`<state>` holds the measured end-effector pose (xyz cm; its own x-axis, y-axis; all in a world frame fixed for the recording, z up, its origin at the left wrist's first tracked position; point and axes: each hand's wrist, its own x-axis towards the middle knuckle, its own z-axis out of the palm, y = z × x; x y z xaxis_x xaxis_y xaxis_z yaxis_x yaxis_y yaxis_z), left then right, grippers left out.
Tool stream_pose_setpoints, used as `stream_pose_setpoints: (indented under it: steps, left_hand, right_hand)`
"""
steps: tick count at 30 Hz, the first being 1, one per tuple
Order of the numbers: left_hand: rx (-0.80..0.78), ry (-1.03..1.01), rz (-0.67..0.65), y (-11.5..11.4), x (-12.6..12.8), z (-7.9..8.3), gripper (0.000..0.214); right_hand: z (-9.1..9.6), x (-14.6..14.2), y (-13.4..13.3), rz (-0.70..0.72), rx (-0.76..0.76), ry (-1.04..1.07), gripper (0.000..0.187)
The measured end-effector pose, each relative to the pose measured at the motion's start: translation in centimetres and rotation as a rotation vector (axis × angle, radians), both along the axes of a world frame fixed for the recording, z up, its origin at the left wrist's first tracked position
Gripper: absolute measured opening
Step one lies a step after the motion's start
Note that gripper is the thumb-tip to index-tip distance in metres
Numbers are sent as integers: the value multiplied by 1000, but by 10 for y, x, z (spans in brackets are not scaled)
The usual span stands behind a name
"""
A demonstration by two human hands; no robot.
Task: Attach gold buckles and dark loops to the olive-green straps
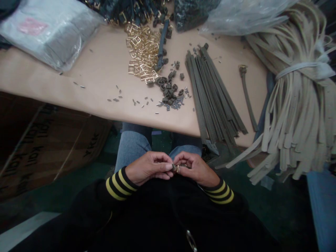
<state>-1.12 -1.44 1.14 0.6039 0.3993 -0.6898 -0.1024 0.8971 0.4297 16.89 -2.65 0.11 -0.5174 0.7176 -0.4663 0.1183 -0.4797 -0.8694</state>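
Above my lap, close to my body, both hands meet at the fingertips. My right hand point(196, 168) is closed, with a gold buckle point(177, 169) pinched between thumb and fingers. Pressed against the buckle's left side is a small olive webbing piece point(173, 167), gripped by the thumb and fingertips of my left hand point(153, 166). Fingers hide most of both items. On the table beyond lie a heap of gold buckles point(143, 52), a cluster of olive loops point(169, 90), small metal clips point(175, 103) and a bundle of olive straps point(212, 94).
An olive strap with a buckle point(248, 96) lies right of the bundle. Tied beige strips point(301, 101) overhang the table's right edge. A plastic-wrapped package point(52, 31) sits at the left, dark straps with buckles point(126, 10) at the back. Cardboard boxes point(52, 140) stand below left.
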Motion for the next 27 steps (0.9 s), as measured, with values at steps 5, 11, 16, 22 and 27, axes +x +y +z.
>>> stream_pose_setpoints:
  steps: [5, 11, 16, 22, 27]
  left_hand:
    - [-11, 19, 38, -3, 3, 0, 23]
    - [138, 123, 69, -6, 8, -3, 18]
    - [201, 161, 119, -6, 10, -3, 20]
    - [268, 179, 133, -4, 11, -4, 24]
    - [385, 290, 72, -2, 11, -3, 17]
  right_hand:
    - [1, -2, 1, 25, 95, -96, 9]
    - [4, -3, 4, 59, 188, -199, 7]
    - [4, -3, 4, 61, 234, -221, 9]
    - [4, -3, 4, 62, 314, -315, 4]
    - [7, -1, 6, 127, 274, -380, 9]
